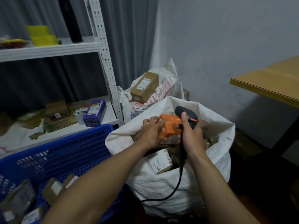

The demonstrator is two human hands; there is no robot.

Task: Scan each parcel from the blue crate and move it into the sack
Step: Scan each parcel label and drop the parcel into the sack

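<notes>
head view: both forearms reach out over the open mouth of the white sack [161,183], which stands just right of the blue crate [64,151]. the left hand [152,130] holds the orange parcel [169,126] inside the sack's mouth, fingers spread over its near face and thumb tucked below it. the right hand [191,136] is wrapped round the handle of the black scanner [187,113], thumb lying up its back, with the head of the scanner (a red strip shows on it) just beside the parcel's right edge. the scanner's cable [174,188] hangs down the front of the sack. below the orange parcel a labelled parcel [160,160] lies among others in the sack. more parcels [53,188] lie in the crate, blurred. behind, a second sack [166,84] carries a brown box [144,86] on top. a white shelf rack [48,49] stands at left with a purple box [95,113] on its lower board, and a wooden table [271,81] juts in at right.
</notes>
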